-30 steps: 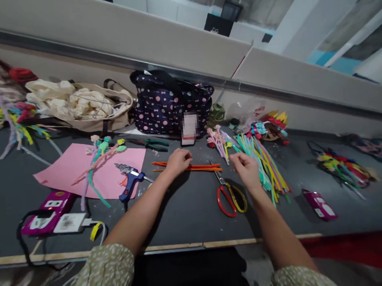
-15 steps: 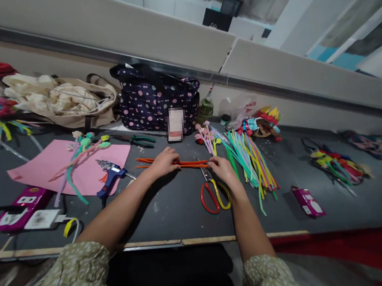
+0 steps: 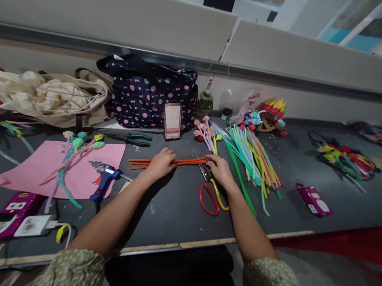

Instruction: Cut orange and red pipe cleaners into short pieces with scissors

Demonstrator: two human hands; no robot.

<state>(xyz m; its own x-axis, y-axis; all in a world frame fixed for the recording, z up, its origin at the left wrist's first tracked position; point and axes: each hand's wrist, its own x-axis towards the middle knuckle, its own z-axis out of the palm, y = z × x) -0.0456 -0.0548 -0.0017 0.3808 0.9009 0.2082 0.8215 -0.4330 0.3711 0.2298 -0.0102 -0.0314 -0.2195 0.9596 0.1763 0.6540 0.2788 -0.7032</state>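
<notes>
Several orange pipe cleaners [image 3: 189, 161] lie side by side on the dark table [image 3: 170, 215]. My left hand [image 3: 162, 162] is closed over them near their middle. My right hand [image 3: 218, 169] pinches their right end. Red and yellow scissors [image 3: 211, 193] lie just under my right hand. To the right spreads a pile of coloured pipe cleaners [image 3: 253, 158].
A blue glue gun [image 3: 104, 181] rests on a pink paper sheet [image 3: 37, 170] at the left. Green pliers [image 3: 133, 139], a dotted bag [image 3: 154, 95], a beige bag [image 3: 58, 100] and a green bottle [image 3: 204, 103] stand behind. A purple power strip [image 3: 7, 212] lies front left.
My right hand moved left from the coloured pile onto the right end of the orange pipe cleaners. My left hand stayed on them.
</notes>
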